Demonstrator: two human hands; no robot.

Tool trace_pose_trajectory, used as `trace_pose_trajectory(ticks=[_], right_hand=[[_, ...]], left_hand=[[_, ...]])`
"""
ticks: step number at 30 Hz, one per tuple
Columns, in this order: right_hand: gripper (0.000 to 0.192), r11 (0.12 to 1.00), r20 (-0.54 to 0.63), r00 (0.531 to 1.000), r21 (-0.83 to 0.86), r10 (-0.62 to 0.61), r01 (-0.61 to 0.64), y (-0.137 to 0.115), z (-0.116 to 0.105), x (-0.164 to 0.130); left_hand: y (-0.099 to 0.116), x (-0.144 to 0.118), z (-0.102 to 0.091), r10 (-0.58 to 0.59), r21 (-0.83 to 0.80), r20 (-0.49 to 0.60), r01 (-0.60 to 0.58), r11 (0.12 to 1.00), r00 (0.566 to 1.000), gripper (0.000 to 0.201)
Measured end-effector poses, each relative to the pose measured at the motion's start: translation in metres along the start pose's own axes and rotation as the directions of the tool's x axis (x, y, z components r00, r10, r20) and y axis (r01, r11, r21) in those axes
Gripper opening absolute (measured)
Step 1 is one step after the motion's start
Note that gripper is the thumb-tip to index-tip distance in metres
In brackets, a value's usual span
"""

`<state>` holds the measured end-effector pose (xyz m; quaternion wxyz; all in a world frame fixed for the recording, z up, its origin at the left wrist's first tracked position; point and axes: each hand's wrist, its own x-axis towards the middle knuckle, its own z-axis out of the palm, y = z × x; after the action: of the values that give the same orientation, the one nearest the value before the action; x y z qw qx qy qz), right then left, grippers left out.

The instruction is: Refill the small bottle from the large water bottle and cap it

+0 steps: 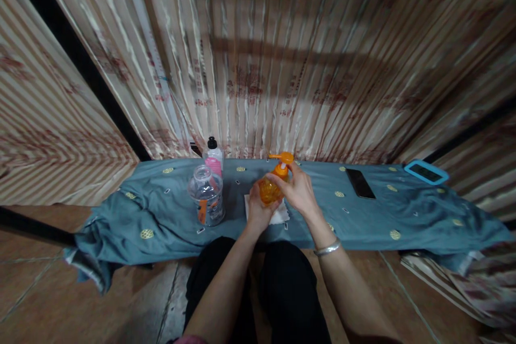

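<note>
Striped curtains (flower-printed) hang behind teal cloth and orange bottle.

There are two hands, three bottles, one phone, one blue-framed device and one white sheet.

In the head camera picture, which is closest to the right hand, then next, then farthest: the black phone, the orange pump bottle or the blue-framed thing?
1. Orange pump bottle: touching the right hand, at its fingers.
2. Black phone: lying flat, to the hand's right.
3. Blue-framed thing: farther right, past the phone.
</note>
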<state>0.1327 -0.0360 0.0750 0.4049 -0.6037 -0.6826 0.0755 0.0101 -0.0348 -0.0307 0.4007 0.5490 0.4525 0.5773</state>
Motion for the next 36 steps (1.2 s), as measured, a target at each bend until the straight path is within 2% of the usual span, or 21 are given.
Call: trace_pose_trajectory(ticks=[5,12,20,29,32,36], right_hand=[[0.033,0.998,0.038,0.999,0.042,-0.036,0.035,0.001,-0.006,0.001],[0.034,1.000,-0.049,0.999,0.008,-0.014,0.015,0.001,0.003,0.000],[0.034,0.998,0.017,0.999,0.050,-0.045,0.044,0.001,-0.006,-0.002],[0.033,0.993,-0.029,1.000,0.113,-0.010,0.013,0.003,0.000,-0.002],[0.040,0.981,-0.020,0.999,0.192,0.027,-0.022,0.013,0.003,-0.006],[0.043,0.951,-0.011,0.987,0.267,0.163,-0.154,0.045,0.017,-0.017]], left_hand=[[0.001,0.000,0.000,0.007,0.036,0.001,-0.008,0.999,1.000,0.067],[0.004,0.001,-0.002,0.009,0.033,0.010,-0.009,0.999,1.000,0.065],[0.004,0.000,-0.002,0.001,0.017,-0.012,-0.001,1.000,1.000,0.064],[0.005,0.000,-0.003,-0.013,0.021,-0.004,0.013,1.000,1.000,0.067],[0.006,0.001,-0.003,-0.020,0.010,-0.003,0.020,1.000,1.000,0.066],[0.010,0.001,-0.004,0.004,0.026,0.005,-0.004,1.000,1.000,0.064]])
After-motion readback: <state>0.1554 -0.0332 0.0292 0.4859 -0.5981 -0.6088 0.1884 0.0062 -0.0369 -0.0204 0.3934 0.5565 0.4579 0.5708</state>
